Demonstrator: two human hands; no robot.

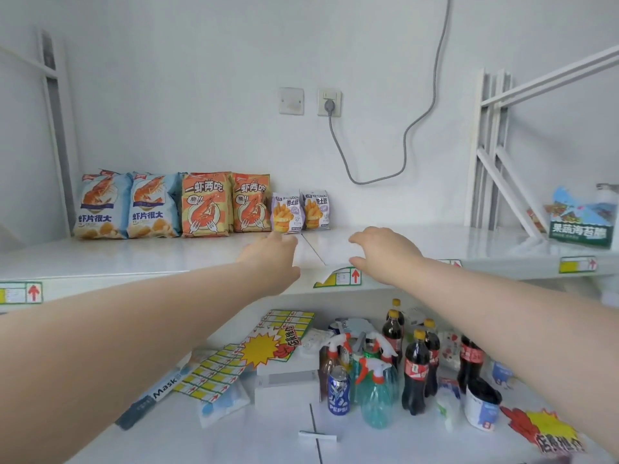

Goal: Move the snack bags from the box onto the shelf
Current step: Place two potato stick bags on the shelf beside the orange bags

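- Six snack bags stand upright in a row at the back of the upper shelf (134, 256), from 9 to 11 o'clock of the hands: two blue bags (100, 205), then two orange bags (206, 204), then two small purple bags (286, 212). All lean against or stand close to the white wall.
- The left hand (271, 259) reaches out flat over the shelf and holds nothing. Its fingertips end at the foot of the nearer purple bag, and I cannot tell whether they touch it.
- The right hand (385, 252), at 3 o'clock of the left, hovers with its fingers spread loosely and drooping, also holding nothing.
- A green box (581, 222) sits on the shelf at far 3 o'clock, with packets sticking out of its top. It is cut by the picture's edge and its contents are blurred.
- The shelf is glossy white, with yellow price tags (341, 277) along its front lip.
- On the wall at 12 o'clock a grey cable (418, 122) runs from a socket (330, 102).
- White metal rails (492, 145) lean at 2 o'clock.
- On the lower shelf (268, 440), at 6 o'clock, stand cola bottles (417, 370), spray bottles (376, 393) and a blue can (339, 390), partly hiding one another. Sheets of labels (214, 370) lie at 7 o'clock.
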